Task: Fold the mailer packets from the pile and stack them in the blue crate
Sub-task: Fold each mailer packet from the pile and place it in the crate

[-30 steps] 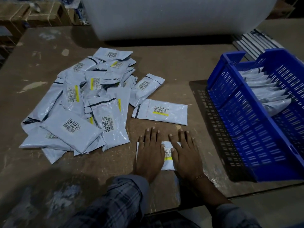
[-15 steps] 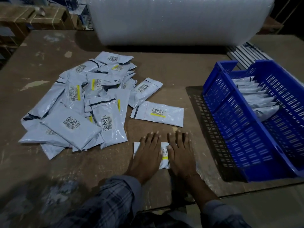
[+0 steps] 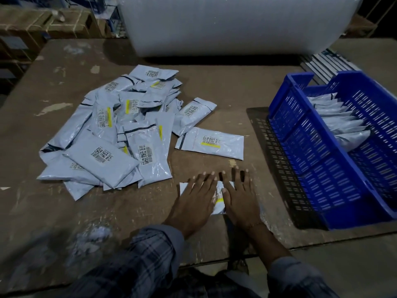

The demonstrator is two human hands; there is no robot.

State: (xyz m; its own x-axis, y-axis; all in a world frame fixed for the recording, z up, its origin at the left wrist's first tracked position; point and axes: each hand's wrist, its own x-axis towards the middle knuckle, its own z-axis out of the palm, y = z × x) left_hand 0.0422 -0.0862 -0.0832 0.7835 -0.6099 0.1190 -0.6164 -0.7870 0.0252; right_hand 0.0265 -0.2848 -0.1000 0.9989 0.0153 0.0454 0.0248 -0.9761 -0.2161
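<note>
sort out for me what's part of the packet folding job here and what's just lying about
Job: folded packet pressed under left hand and right hand; packet pile; blue crate.
Lying about: bubble wrap roll; cardboard boxes.

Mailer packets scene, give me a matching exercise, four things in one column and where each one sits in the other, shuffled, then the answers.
Things:
1. pile of packets
2. blue crate
3. packet under both hands
4. bubble wrap roll

Places:
A. table's far edge
B. right side of table
C. left side of table
D. near edge, middle

Pairs: 1-C, 2-B, 3-D, 4-A
</note>
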